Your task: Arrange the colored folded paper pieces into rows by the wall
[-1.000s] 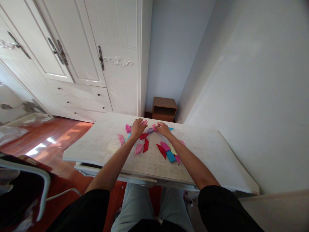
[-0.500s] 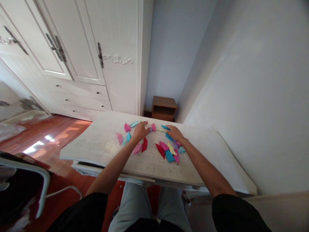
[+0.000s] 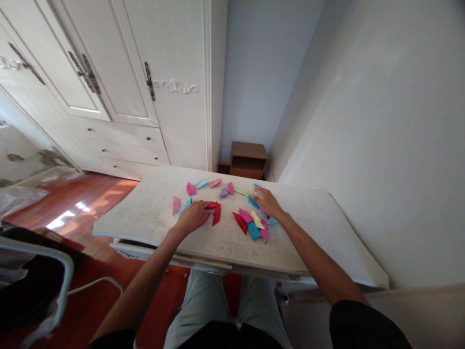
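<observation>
Far left: a grey frame (image 3: 69,275) stands over the red floor (image 3: 119,191); behind, a white wardrobe (image 3: 181,126). The table (image 3: 138,208) spans the middle, folded papers spread over its centre.

Leftmost on it, a pale pink paper (image 3: 176,205); beside it, farther back, a magenta paper (image 3: 191,189), then a light blue paper (image 3: 202,183). A small blue paper (image 3: 188,201) lies just beyond the left hand (image 3: 196,214). That hand is low and palm down, its fingers at two red papers (image 3: 217,214); cannot tell whether it grips either.

Behind them, near the table's far edge, lies a pink paper (image 3: 215,182). Next rightward: a purple paper (image 3: 224,193), touching or nearly touching a small pink paper (image 3: 230,188), then a thin green paper (image 3: 240,193).

Nearer the front, a cluster (image 3: 254,230) of red, magenta, blue and yellow papers, some overlapping.

Right hand (image 3: 266,201): fingers slightly bent, beside a bright blue paper (image 3: 253,201); hold cannot be told. Brown nightstand (image 3: 249,150) behind the table; pale wall (image 3: 381,145) far right.
</observation>
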Demonstrator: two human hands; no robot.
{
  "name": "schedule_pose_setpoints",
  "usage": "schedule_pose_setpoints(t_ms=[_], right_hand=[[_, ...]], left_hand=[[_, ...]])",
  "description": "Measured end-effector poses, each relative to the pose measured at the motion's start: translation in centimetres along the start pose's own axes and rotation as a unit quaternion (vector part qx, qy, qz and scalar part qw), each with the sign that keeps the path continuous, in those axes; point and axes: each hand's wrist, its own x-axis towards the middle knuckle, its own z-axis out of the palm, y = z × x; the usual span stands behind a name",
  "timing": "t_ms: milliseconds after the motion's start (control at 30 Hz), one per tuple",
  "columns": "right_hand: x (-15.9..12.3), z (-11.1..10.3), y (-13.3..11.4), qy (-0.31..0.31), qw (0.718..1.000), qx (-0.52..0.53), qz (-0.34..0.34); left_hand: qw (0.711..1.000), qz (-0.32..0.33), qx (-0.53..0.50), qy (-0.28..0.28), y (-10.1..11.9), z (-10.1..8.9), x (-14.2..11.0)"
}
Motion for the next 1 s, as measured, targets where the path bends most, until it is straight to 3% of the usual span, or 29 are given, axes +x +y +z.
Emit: schedule_pose_setpoints(t_ms=[133,233,333,467,667,767,1000], right_hand=[[0.3,1.1,-4.2,-0.033,0.995,-0.003,-0.094],[0.9,1.5,-6.1,-0.067,0.992,-0.051,-0.092],[1.4,1.5,-6.2,-0.064,0.994,-0.078,-0.053],[1.6,1.3,-5.9,-0.040,0.995,-0.087,-0.018],[2.1,2.0,-7.9,-0.057,0.992,-0.068,-0.092],[2.6,2.6,-8.3,-0.073,0.989,-0.072,-0.106],[2.5,2.1,-7.7,-0.056,0.992,-0.090,-0.066]], left_hand=[[0.998,-0.046,0.049,0.018,0.6,0.0,-0.2],[0.995,-0.072,0.057,0.024,1.1,-0.1,-0.7],[0.996,-0.066,0.033,0.043,1.7,-0.2,-0.4],[0.999,-0.006,0.012,0.045,3.3,0.2,2.2],[0.998,0.043,0.043,0.004,5.0,1.9,6.3],[0.998,0.042,0.046,-0.012,4.6,2.4,6.7],[0.999,-0.006,0.050,-0.012,3.5,2.6,5.9]])
